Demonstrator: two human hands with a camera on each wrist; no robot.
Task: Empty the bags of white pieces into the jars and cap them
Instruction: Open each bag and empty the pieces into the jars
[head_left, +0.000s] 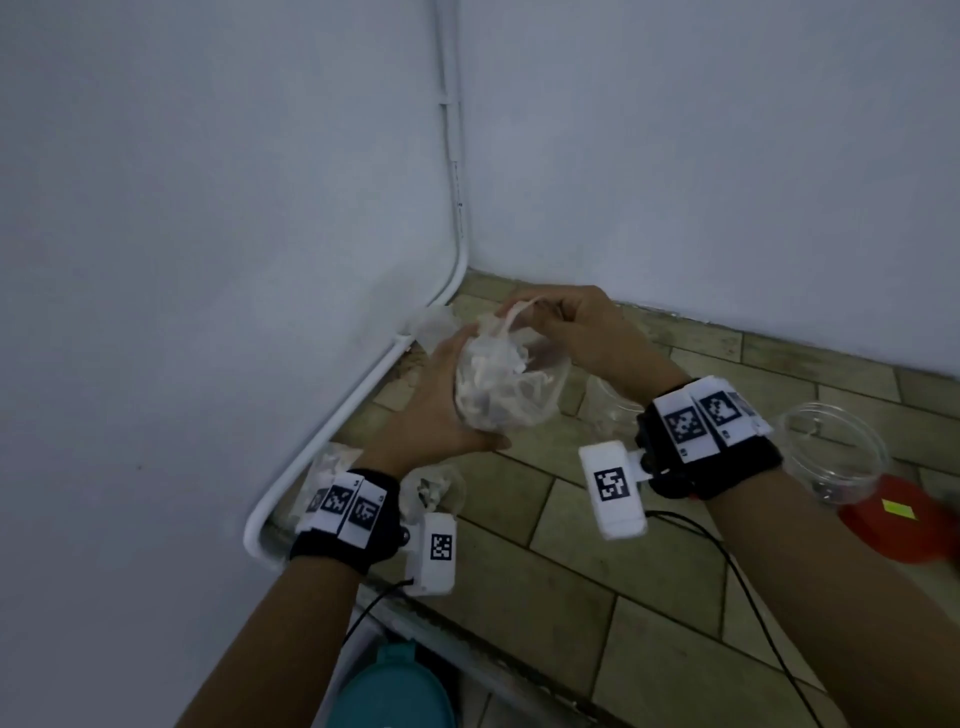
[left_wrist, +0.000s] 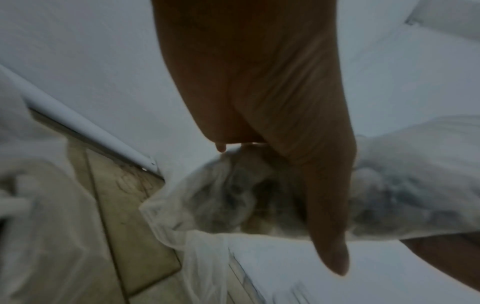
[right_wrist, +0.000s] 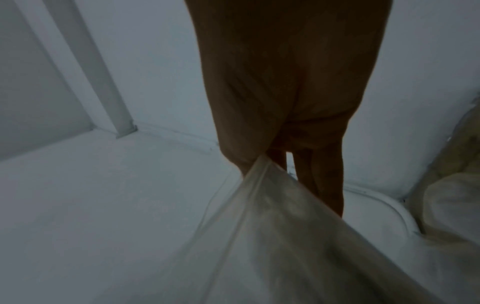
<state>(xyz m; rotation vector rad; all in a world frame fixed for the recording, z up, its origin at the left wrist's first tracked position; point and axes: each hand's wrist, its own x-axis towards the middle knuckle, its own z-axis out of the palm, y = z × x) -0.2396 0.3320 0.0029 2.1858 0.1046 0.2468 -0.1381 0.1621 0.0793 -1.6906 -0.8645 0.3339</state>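
Presently left hand (head_left: 441, 410) cups the bag (head_left: 498, 384) from below; right hand (head_left: 582, 332) pinches its top, above the floor tiles (head_left: 649, 597).

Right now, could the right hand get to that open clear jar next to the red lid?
Probably yes, but not freely. The open jar stands just beyond the right wrist with nothing between. The right hand is busy pinching the bag, which the left hand cradles, so it must release first.

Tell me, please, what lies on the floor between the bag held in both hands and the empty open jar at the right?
In the head view, a second clear jar lies between the bag and the open jar, half hidden by the right hand.
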